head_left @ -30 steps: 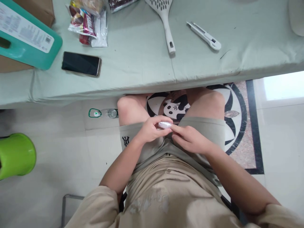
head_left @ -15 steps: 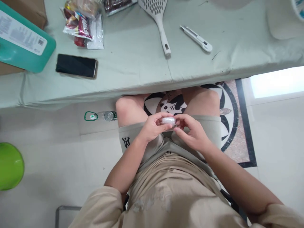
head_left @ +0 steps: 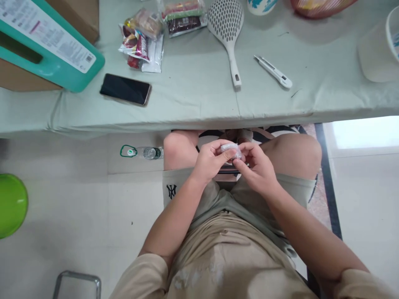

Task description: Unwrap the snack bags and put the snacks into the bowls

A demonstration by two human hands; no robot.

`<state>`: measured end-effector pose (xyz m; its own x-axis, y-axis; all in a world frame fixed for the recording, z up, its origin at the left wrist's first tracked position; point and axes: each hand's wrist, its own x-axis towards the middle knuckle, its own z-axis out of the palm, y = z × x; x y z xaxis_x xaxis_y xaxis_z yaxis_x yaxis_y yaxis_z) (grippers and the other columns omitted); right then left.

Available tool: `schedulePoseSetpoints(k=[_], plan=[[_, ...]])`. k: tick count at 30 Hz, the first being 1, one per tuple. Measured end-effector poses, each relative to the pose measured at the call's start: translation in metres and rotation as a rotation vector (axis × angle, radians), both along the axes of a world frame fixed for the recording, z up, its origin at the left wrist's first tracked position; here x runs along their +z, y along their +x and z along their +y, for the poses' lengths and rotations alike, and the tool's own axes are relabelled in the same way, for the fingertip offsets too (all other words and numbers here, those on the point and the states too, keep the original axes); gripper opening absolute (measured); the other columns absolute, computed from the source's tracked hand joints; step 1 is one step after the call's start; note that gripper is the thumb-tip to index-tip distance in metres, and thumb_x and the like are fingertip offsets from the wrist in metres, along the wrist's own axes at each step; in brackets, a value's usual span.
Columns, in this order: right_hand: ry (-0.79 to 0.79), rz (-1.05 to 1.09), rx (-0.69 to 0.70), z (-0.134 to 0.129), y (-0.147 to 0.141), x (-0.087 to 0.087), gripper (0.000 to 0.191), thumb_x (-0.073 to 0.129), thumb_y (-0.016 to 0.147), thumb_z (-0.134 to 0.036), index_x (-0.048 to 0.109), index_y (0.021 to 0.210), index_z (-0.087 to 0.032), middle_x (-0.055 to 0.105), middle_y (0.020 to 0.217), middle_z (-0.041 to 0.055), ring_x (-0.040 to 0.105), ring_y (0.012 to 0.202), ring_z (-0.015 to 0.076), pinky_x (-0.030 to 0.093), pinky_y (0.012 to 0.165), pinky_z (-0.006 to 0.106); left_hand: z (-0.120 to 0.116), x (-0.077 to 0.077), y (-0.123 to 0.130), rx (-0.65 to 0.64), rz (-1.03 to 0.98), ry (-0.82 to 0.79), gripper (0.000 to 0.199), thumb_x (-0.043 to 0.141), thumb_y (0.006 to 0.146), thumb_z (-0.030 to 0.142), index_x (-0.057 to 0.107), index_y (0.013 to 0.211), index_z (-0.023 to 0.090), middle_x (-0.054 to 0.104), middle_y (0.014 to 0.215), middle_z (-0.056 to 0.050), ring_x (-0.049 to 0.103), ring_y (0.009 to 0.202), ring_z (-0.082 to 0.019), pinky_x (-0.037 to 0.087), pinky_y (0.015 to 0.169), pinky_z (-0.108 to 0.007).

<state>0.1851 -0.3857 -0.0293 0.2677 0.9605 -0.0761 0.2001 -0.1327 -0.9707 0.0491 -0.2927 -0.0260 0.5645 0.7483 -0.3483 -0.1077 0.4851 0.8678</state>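
A small item in clear, shiny wrapping [head_left: 231, 150] is held above my lap, below the table's front edge. My left hand [head_left: 209, 161] grips it from the left, its thumb lying across the front. From the right, the bent fingers and thumb of my right hand [head_left: 256, 166] pinch its other end. What is inside the wrapping is too small to make out. Both hands are close together between my knees.
On the cloth-covered table [head_left: 193, 104] lie a phone [head_left: 125, 89], snack packets [head_left: 140, 41], a slotted ladle [head_left: 227, 25] and a white cutter [head_left: 273, 72]. A teal jug [head_left: 84, 62] stands left, a white bin [head_left: 375, 54] right. A bottle [head_left: 152, 153] lies on the floor.
The view has shifted, showing more of the table's far side. The wrapped item is more tilted between my fingers, and my knees are wider apart. Both hands still hold it.
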Motion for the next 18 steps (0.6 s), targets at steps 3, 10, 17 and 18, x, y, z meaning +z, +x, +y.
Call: schedulePoseSetpoints(k=[3,10,17,18], plan=[[0.027,-0.006,-0.049,0.0,0.01,0.0,0.017,0.067,0.094,-0.036,0.063,0.106,-0.025,0.056,0.076,-0.0034,0.051,0.067,0.0132,0.044,0.064,0.028,0.005,0.007,0.011,-0.055,-0.031,0.002,0.041,0.093,0.067,0.047,0.076,0.088,0.017,0.074,0.082,-0.002,0.067,0.074,-0.013,0.058,0.072,-0.026],[0.085,-0.029,-0.215,0.006,0.043,0.0,0.011,0.067,0.094,-0.034,0.064,0.095,-0.024,0.066,0.087,0.0012,0.061,0.076,0.0145,0.051,0.068,0.027,0.042,0.022,0.049,-0.387,0.122,0.291,0.017,0.079,0.079,0.028,0.08,0.093,0.018,0.074,0.099,-0.005,0.067,0.087,-0.015,0.053,0.077,-0.026],[-0.026,0.184,-0.287,0.053,0.06,0.01,0.026,0.071,0.092,-0.049,0.06,0.095,-0.025,0.07,0.082,0.0028,0.065,0.07,0.0186,0.054,0.063,0.032,0.108,0.034,0.081,-0.506,0.066,0.22,0.03,0.09,0.07,0.037,0.079,0.089,0.017,0.073,0.078,-0.002,0.065,0.072,-0.014,0.051,0.067,-0.025],[-0.013,0.172,-0.307,0.069,0.064,0.014,0.025,0.071,0.092,-0.047,0.059,0.093,-0.025,0.069,0.08,0.0023,0.064,0.069,0.018,0.053,0.062,0.031,0.121,0.037,0.086,-0.498,0.035,0.238,0.03,0.091,0.07,0.039,0.079,0.086,0.016,0.073,0.077,-0.003,0.065,0.072,-0.014,0.051,0.068,-0.025]])
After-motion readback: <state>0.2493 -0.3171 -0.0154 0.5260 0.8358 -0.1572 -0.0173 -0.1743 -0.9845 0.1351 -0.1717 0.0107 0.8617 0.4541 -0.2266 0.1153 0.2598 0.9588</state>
